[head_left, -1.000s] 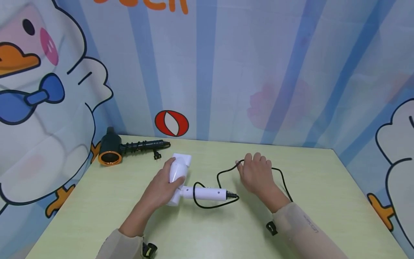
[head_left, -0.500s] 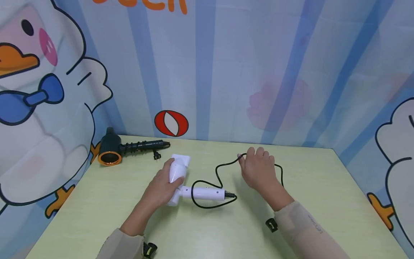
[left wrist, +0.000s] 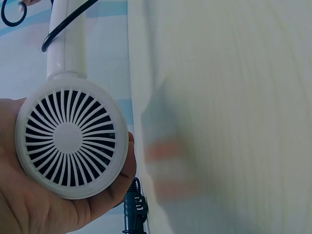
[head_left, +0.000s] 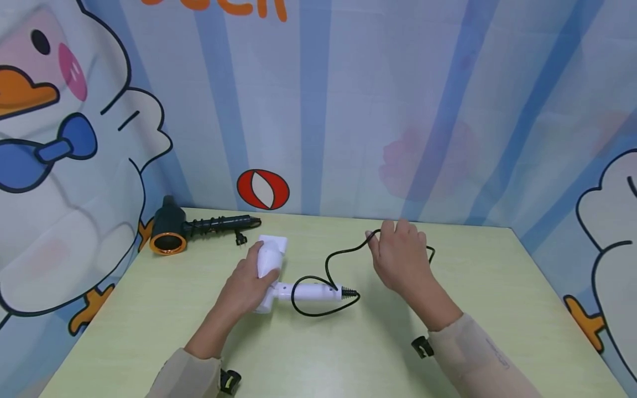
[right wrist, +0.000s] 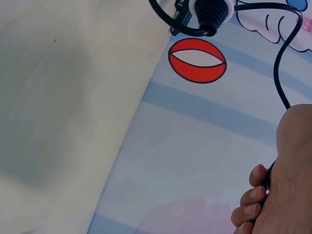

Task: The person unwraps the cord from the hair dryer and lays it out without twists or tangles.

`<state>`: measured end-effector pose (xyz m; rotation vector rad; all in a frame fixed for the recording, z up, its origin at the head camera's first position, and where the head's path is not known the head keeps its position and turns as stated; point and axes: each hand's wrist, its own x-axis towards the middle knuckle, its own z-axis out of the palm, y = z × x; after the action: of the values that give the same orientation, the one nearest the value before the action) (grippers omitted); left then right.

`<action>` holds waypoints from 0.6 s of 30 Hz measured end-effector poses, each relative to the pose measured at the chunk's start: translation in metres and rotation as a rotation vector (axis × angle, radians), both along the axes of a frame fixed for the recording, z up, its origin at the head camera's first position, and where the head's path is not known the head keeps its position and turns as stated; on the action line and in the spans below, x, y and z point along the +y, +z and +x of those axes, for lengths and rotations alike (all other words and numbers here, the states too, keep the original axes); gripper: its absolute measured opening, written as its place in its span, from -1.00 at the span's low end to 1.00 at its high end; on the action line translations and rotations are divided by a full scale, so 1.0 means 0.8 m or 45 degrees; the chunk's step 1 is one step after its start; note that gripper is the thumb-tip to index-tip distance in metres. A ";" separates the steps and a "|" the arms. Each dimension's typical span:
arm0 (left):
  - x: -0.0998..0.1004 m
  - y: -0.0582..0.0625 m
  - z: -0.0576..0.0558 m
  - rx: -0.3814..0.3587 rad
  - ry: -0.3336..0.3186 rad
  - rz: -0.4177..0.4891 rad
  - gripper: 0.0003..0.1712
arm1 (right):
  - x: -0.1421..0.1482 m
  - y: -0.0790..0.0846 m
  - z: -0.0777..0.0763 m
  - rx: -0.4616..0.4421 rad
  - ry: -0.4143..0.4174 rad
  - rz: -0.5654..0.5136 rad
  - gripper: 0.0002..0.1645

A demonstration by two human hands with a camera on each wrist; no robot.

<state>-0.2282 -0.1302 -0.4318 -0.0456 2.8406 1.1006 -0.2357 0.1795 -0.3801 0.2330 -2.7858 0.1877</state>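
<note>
My left hand (head_left: 247,287) grips the body of a white hair dryer (head_left: 269,265), thumb on the near side and fingers round the far side. Its handle (head_left: 311,292) points right, and the slatted round air intake (left wrist: 68,139) faces the left wrist camera. From the handle's end runs a black power cord (head_left: 327,265), looped loosely around the handle. To the right, my right hand (head_left: 403,260) holds the cord with curled fingers, raised over the table; in the right wrist view the cord (right wrist: 279,73) passes into the fist. The cord's far end is mostly hidden behind that hand.
A black hair dryer (head_left: 169,224) with an orange rim lies at the table's back left, its cord wound round the handle and the plug (head_left: 241,237) beside it. A printed cloth backdrop (head_left: 348,110) rises behind the pale table (head_left: 478,287).
My right hand has moved slightly up and right with the cord. The loop around the handle has shifted left along it. The white hair dryer has moved slightly left in my left hand.
</note>
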 end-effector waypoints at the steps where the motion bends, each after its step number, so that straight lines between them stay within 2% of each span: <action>1: 0.000 0.000 0.000 -0.004 0.005 -0.001 -0.07 | 0.000 0.002 0.001 0.008 0.008 -0.003 -0.46; 18: -0.002 0.001 0.000 -0.014 0.027 -0.013 -0.08 | -0.001 0.011 0.013 0.068 0.090 -0.003 -0.49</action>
<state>-0.2283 -0.1318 -0.4313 -0.0824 2.8422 1.0868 -0.2256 0.1788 -0.3709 0.3312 -2.7264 0.1995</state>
